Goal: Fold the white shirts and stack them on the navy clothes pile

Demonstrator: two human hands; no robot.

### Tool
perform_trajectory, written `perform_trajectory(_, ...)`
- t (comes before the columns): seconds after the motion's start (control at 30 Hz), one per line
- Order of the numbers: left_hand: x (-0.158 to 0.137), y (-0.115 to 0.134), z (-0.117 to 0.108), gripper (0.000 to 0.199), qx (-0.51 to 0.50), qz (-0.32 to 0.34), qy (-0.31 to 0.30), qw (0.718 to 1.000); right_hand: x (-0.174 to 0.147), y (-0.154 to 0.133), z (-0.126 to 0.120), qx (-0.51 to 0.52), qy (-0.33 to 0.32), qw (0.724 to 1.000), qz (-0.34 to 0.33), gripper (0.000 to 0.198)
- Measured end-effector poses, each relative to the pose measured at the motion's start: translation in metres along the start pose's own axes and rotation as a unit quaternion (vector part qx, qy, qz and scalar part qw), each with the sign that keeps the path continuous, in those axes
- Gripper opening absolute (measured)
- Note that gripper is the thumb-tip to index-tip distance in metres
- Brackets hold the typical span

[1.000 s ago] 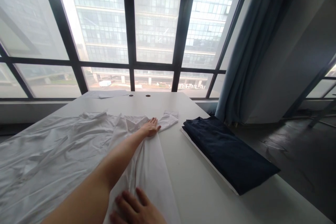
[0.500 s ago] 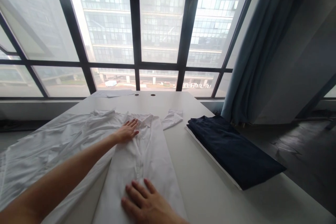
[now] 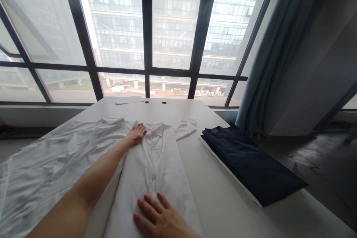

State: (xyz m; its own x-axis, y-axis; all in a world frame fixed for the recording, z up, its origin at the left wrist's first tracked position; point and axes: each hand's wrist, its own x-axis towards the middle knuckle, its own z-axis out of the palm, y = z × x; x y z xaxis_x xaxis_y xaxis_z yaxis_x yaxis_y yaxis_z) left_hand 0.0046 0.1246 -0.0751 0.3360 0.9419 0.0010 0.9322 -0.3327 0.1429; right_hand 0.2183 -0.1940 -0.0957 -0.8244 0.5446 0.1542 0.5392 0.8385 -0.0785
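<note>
A white shirt [image 3: 167,163] lies on the white table [image 3: 192,160], its collar toward the window and its long sides folded straight. My left hand [image 3: 136,134] rests on the shirt beside the collar, its fingers stretched out and pointing away from me. Lower on the shirt front, near the bottom of the view, my right hand [image 3: 158,215] lies flat with fingers spread. One white sleeve end [image 3: 186,128] sticks out to the right of the collar. More white cloth [image 3: 64,148], wrinkled and loose, spreads to the left, partly hidden behind my left arm.
On the right of the table lies a folded navy cloth [image 3: 248,163] with a white layer beneath it. White sheets [image 3: 119,100] lie at the far edge, near two round holes. A blue-grey curtain [image 3: 267,81] hangs at the right of the large window.
My left hand has shifted slightly, from on the collar area to the shirt's left shoulder edge. My right hand stays flat on the shirt front. The view has tilted a little.
</note>
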Motion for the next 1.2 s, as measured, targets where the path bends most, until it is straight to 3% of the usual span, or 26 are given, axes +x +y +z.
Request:
perform_trajectory(0.2,-0.044,0.025,0.001,0.066,0.021,0.073,-0.027,0.997,-0.002,-0.002,-0.022,0.072,-0.026,0.997,0.0,0.053)
perform_trajectory(0.37,-0.121,0.043,0.002,0.061,-0.001,0.146,-0.023,0.989,-0.006,-0.013,-0.048,0.171,-0.025,0.985,0.026,0.074)
perform_trajectory(0.47,-0.17,0.048,0.002,0.063,-0.009,0.16,-0.031,0.987,-0.009,-0.021,-0.06,0.202,-0.022,0.978,0.041,0.076)
perform_trajectory(0.67,-0.248,0.065,-0.003,0.069,-0.021,0.208,-0.071,0.975,-0.006,-0.024,-0.057,0.174,0.032,0.984,0.022,0.075)
perform_trajectory(0.83,-0.308,0.09,-0.013,0.07,-0.06,0.261,-0.093,0.959,-0.021,0.016,-0.051,0.086,0.141,0.975,0.147,0.048)
perform_trajectory(1.0,-0.363,0.106,-0.021,0.07,-0.132,0.31,-0.101,0.936,-0.058,0.081,-0.046,0.058,0.147,0.944,0.29,0.046)
perform_trajectory(1.2,-0.408,0.123,-0.044,0.071,-0.192,0.371,-0.171,0.892,-0.074,0.106,-0.038,0.114,0.117,0.947,0.276,0.056)
